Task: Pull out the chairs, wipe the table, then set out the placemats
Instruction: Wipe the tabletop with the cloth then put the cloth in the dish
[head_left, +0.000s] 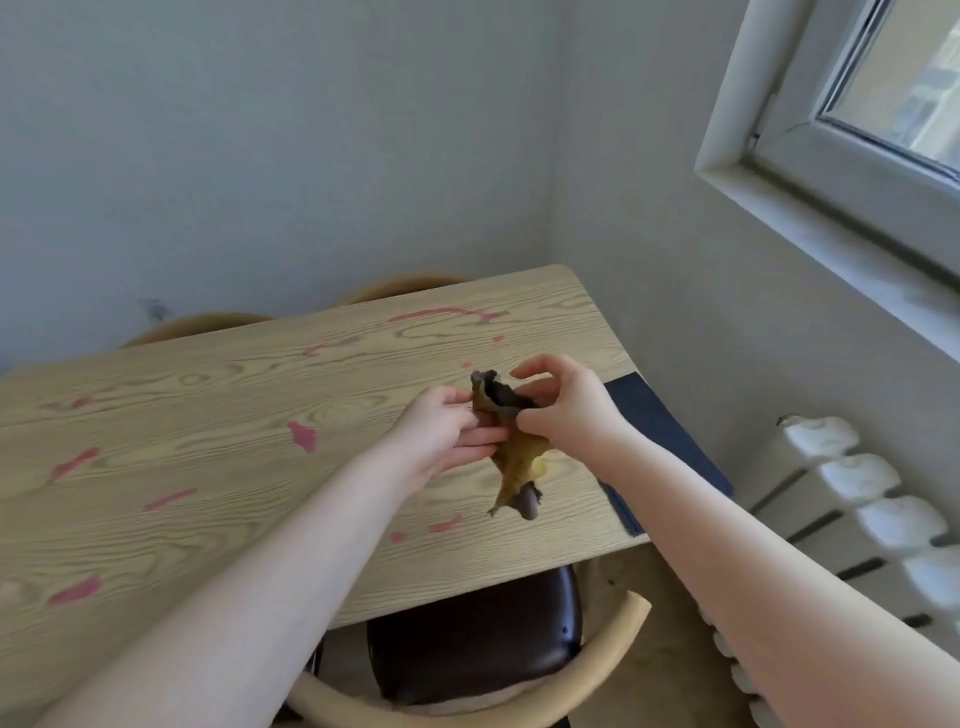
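Note:
A light wood-grain table (218, 467) carries several pink smears, such as one (302, 435) near its middle. Above its right half I hold a crumpled yellow and grey cloth (519, 457) between both hands. My left hand (447, 431) grips its left side, and my right hand (563, 405) pinches its top edge. The cloth hangs down, off the tabletop. Dark blue placemats (670, 441) lie stacked at the table's right end. A chair with a dark seat (472, 639) stands partly under the near edge.
Two wooden chair backs (192, 325) (400, 287) show behind the table's far edge, against the grey wall. A white radiator (872, 519) stands at the right, under a window (852, 130). The table's right end touches the wall.

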